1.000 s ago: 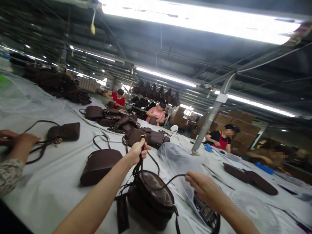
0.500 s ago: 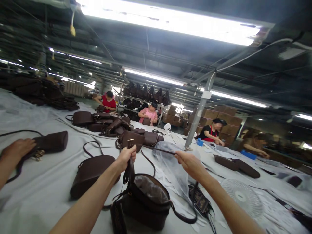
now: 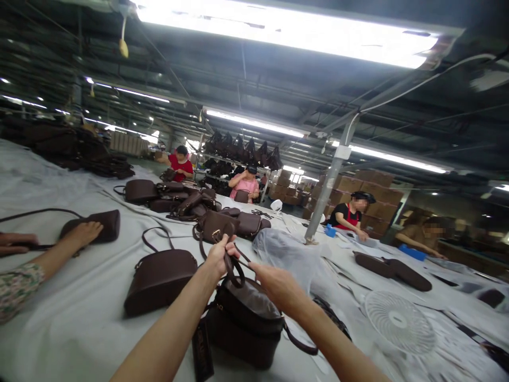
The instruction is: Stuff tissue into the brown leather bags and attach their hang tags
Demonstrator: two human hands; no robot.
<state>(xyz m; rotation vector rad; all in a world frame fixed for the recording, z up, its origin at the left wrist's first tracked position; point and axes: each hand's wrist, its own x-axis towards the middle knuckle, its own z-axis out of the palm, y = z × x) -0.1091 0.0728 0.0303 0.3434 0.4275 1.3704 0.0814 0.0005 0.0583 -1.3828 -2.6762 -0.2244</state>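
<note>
A dark brown handbag (image 3: 244, 329) stands open-topped on the white-covered table (image 3: 75, 318) right in front of me, with crumpled stuffing showing inside. My left hand (image 3: 221, 257) is closed around the gathered loop of the bag's thin brown strap (image 3: 234, 268) just above the bag. My right hand (image 3: 278, 286) is close beside it, fingers pinched on the same strap. A dark tag (image 3: 201, 354) hangs at the bag's front left.
Another brown bag (image 3: 161, 278) lies left of mine, and a heap of bags (image 3: 191, 204) sits farther back. A co-worker's hands (image 3: 81, 233) hold a bag (image 3: 93, 225) at the left. A clear plastic sack (image 3: 290, 252) and a white fan (image 3: 400, 321) lie to the right. Seated workers are at the far end.
My right hand has come in from the right to meet my left hand, folding the stretched strap into a loop. The co-worker's hand at the left shifted on their bag.
</note>
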